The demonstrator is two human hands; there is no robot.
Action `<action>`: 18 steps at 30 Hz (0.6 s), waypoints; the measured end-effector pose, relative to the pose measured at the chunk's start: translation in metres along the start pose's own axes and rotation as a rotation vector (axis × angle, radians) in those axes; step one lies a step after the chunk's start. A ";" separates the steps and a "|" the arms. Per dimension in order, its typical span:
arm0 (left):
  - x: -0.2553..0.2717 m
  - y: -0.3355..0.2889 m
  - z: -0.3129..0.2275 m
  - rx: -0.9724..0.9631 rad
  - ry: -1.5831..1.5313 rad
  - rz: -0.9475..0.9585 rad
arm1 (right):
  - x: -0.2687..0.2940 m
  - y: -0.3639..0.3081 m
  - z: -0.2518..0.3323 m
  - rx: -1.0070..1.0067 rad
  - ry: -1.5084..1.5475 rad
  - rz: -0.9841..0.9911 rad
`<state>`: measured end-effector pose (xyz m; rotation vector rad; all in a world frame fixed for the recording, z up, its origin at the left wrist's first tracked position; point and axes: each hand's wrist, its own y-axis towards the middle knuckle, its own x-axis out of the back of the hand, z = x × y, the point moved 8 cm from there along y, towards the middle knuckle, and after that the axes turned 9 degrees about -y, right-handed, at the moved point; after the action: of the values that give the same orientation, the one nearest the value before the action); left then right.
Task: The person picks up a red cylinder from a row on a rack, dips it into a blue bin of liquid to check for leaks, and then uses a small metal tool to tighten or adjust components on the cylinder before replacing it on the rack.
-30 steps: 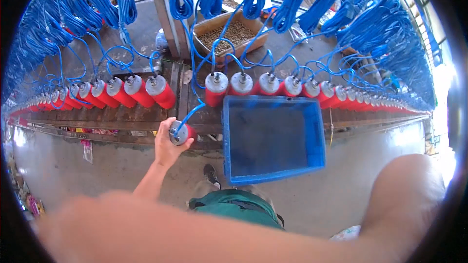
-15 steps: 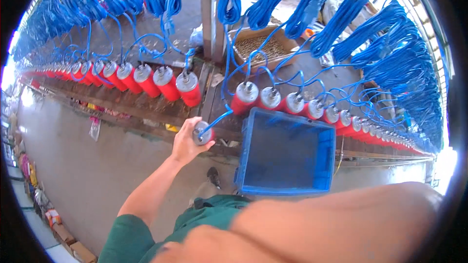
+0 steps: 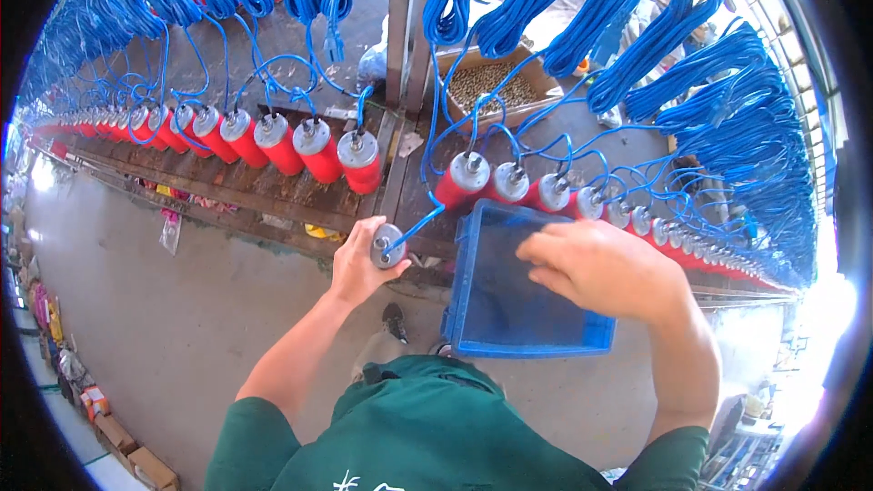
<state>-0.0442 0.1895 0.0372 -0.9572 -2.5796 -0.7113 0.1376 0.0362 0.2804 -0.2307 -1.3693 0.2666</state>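
My left hand [image 3: 353,265] is closed around a red cylinder with a grey metal cap [image 3: 388,247], held in front of the bench edge with the cap turned up. A blue cable [image 3: 424,218] rises from the cap toward the hanging coils. My right hand [image 3: 605,265] hovers over a blue plastic crate [image 3: 462,291], fingers loosely bent and pointing left, somewhat apart. Nothing shows between them, though they are slightly blurred. Similar red cylinders [image 3: 360,164] stand in a row along the bench, each with a blue cable at its cap; the right-hand row starts behind the crate.
Coiled blue cables [image 3: 523,14] hang above the bench on both sides of a metal post [image 3: 400,32]. A cardboard box [image 3: 496,91] of small brass-coloured parts sits behind the cylinders. Boxes and bags [image 3: 150,465] line the floor at the far left.
My right arm has swung from close in front of the camera up and forward over the crate. The left hand keeps its grip on the cylinder, nearly in place.
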 end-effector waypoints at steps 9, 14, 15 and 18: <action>0.007 -0.002 0.007 0.028 -0.025 0.007 | -0.054 0.219 -0.050 0.071 0.028 -0.380; 0.005 -0.003 0.012 0.063 -0.144 0.039 | -0.117 0.356 -0.095 -0.230 -0.065 -0.073; 0.007 -0.004 0.012 0.043 -0.161 0.016 | -0.127 0.372 -0.101 -0.321 -0.075 0.012; 0.006 -0.003 0.013 0.025 -0.154 0.019 | -0.171 0.416 -0.141 -0.416 -0.098 0.022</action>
<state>-0.0520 0.1976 0.0284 -1.0663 -2.7001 -0.6214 0.2236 0.3749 -0.0362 -0.5847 -1.5121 0.0067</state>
